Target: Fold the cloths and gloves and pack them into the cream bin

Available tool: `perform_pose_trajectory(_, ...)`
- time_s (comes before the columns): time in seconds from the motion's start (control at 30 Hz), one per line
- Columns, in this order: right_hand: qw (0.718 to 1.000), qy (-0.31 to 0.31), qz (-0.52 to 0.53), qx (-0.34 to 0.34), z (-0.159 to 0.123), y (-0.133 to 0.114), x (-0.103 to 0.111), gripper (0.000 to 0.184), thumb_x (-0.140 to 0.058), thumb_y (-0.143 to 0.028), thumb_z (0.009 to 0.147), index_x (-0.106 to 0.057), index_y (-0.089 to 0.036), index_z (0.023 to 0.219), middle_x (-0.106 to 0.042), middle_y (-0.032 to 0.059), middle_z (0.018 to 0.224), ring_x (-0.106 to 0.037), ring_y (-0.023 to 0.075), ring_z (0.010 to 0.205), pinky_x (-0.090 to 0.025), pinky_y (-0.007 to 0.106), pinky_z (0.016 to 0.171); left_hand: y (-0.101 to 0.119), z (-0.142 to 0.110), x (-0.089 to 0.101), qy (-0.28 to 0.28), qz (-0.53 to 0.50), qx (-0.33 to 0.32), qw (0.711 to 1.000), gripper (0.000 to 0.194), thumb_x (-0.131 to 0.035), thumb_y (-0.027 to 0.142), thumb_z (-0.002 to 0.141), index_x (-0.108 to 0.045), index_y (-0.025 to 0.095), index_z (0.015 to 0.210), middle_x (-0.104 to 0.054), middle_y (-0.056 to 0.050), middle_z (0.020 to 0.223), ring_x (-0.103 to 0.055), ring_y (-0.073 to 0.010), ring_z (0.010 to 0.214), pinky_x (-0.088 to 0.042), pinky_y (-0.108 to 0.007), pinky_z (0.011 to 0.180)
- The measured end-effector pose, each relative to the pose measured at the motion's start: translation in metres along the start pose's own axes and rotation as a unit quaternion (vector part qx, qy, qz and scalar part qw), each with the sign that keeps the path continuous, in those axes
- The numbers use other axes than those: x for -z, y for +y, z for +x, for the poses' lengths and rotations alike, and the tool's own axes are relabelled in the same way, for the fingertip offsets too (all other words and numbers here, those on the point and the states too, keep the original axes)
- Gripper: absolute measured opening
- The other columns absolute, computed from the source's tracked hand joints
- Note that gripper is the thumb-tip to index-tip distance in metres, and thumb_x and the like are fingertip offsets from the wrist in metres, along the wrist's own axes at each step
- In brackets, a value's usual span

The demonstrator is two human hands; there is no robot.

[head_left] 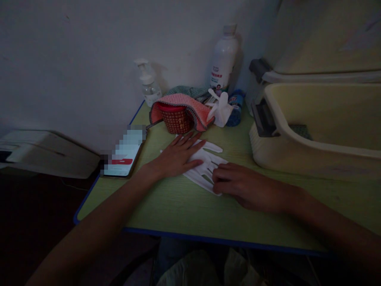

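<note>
A white glove (205, 165) lies flat on the green table (178, 206), fingers pointing to the right and far side. My left hand (175, 155) rests flat on the glove's left part with its fingers stretched out. My right hand (238, 184) sits on the glove's near right edge, fingers curled and pressed down on the fabric; whether they pinch it is unclear.
A phone (125, 155) lies at the table's left edge. Behind the glove stand a red basket (176, 119) under a pink cloth (190, 105), a pump bottle (149, 83), a tall white bottle (224, 59) and another white glove (222, 109). A large cream basin (312, 131) fills the right side.
</note>
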State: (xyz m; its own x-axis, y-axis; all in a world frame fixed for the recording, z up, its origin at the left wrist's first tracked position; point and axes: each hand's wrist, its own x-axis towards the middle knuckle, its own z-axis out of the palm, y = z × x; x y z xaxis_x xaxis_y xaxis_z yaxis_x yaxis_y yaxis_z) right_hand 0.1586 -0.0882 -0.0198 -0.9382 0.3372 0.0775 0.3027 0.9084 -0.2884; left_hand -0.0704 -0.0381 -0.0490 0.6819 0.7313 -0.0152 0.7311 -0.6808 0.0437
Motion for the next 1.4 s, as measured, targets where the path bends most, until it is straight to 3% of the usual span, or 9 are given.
perform_pose_trajectory(0.2, 0.996, -0.008, -0.09, 0.026, -0.002, 0.001, 0.001, 0.028, -0.042, -0.003, 0.082, -0.061, -0.016, 0.098, -0.059, 0.0068, 0.091, -0.049, 0.0183, 0.082, -0.041, 0.033, 0.076, 0.002, -0.001, 0.001, 0.007, -0.001, -0.005, 1.0, 0.063, -0.025, 0.055, 0.093, -0.022, 0.02, 0.145, -0.019, -0.011, 0.154, -0.014, -0.0263, 0.142, -0.016, -0.045, 0.114)
perform_pose_trajectory(0.33, 0.992, 0.052, -0.112, 0.039, -0.001, 0.001, 0.0, 0.031, -0.039, -0.004, 0.084, -0.062, -0.015, 0.101, -0.061, 0.0084, 0.09, -0.051, 0.0183, 0.082, -0.043, 0.033, 0.072, 0.003, -0.001, 0.004, 0.018, 0.001, -0.006, 1.0, 0.062, -0.028, 0.052, 0.093, -0.025, 0.016, 0.144, -0.021, -0.014, 0.153, -0.015, -0.0261, 0.142, -0.017, -0.044, 0.114)
perform_pose_trajectory(0.5, 0.974, 0.175, -0.132, -0.051, 0.003, 0.001, -0.008, 0.027, -0.037, -0.005, 0.084, -0.061, -0.011, 0.096, -0.062, 0.0121, 0.089, -0.055, 0.0203, 0.082, -0.047, 0.033, 0.071, 0.014, -0.001, 0.01, 0.056, -0.02, -0.022, 0.998, 0.061, -0.024, 0.045, 0.095, -0.024, 0.006, 0.142, -0.024, -0.017, 0.151, -0.018, -0.0233, 0.141, -0.019, -0.04, 0.115)
perform_pose_trajectory(0.63, 0.965, 0.212, -0.126, -0.093, 0.005, 0.002, -0.009, 0.027, -0.037, -0.005, 0.082, -0.061, -0.01, 0.092, -0.063, 0.0139, 0.09, -0.057, 0.0224, 0.083, -0.051, 0.036, 0.072, 0.03, 0.0, 0.008, 0.041, -0.038, -0.049, 0.997, 0.061, -0.021, 0.044, 0.096, -0.024, 0.004, 0.142, -0.022, -0.017, 0.151, -0.019, -0.0213, 0.141, -0.02, -0.037, 0.114)
perform_pose_trajectory(0.8, 0.961, 0.219, -0.119, -0.118, 0.005, 0.004, -0.008, 0.025, -0.038, -0.008, 0.082, -0.061, -0.012, 0.091, -0.063, 0.0133, 0.09, -0.058, 0.0235, 0.085, -0.052, 0.038, 0.073, 0.04, 0.0, 0.0, 0.006, -0.035, -0.041, 0.999, 0.067, -0.03, 0.056, 0.091, -0.021, 0.017, 0.144, -0.015, -0.012, 0.154, -0.014, -0.0266, 0.142, -0.015, -0.05, 0.114)
perform_pose_trajectory(0.97, 0.956, 0.244, -0.078, -0.141, 0.006, 0.004, -0.01, 0.026, -0.037, -0.006, 0.083, -0.059, -0.013, 0.095, -0.062, 0.0131, 0.094, -0.059, 0.0218, 0.086, -0.053, 0.037, 0.073, 0.056, 0.0, -0.003, 0.024, -0.045, 0.034, 0.998, 0.064, -0.029, 0.054, 0.092, -0.024, 0.017, 0.144, -0.017, -0.012, 0.154, -0.013, -0.0314, 0.142, -0.016, -0.059, 0.111)
perform_pose_trajectory(1.1, 0.952, 0.267, -0.071, -0.133, 0.008, 0.002, -0.013, 0.026, -0.039, -0.004, 0.082, -0.056, -0.01, 0.1, -0.061, 0.0149, 0.097, -0.059, 0.0224, 0.093, -0.054, 0.036, 0.078, 0.058, 0.001, -0.003, 0.057, -0.099, 0.075, 0.991, 0.056, -0.023, 0.038, 0.096, -0.027, 0.005, 0.141, -0.023, -0.017, 0.151, -0.019, -0.0253, 0.141, -0.022, -0.047, 0.114)
perform_pose_trajectory(1.27, 0.951, 0.267, -0.059, -0.143, 0.014, -0.002, -0.019, 0.029, -0.037, -0.005, 0.083, -0.052, -0.011, 0.107, -0.061, 0.0178, 0.107, -0.059, 0.0237, 0.103, -0.054, 0.041, 0.084, 0.035, 0.002, -0.002, 0.123, -0.104, 0.065, 0.985, 0.049, -0.026, 0.013, 0.088, -0.035, 0.0, 0.135, -0.03, -0.02, 0.148, -0.026, -0.0222, 0.139, -0.027, -0.038, 0.113)
perform_pose_trajectory(1.4, 0.955, 0.217, -0.052, -0.195, 0.021, -0.003, -0.026, 0.037, -0.038, -0.016, 0.088, -0.046, -0.006, 0.123, -0.052, 0.0225, 0.127, -0.05, 0.0263, 0.121, -0.047, 0.047, 0.096, 0.026, 0.003, -0.003, 0.082, -0.063, 0.049, 0.993, 0.049, -0.028, 0.019, 0.091, -0.034, 0.0, 0.136, -0.031, -0.02, 0.147, -0.028, -0.0244, 0.138, -0.027, -0.04, 0.113)
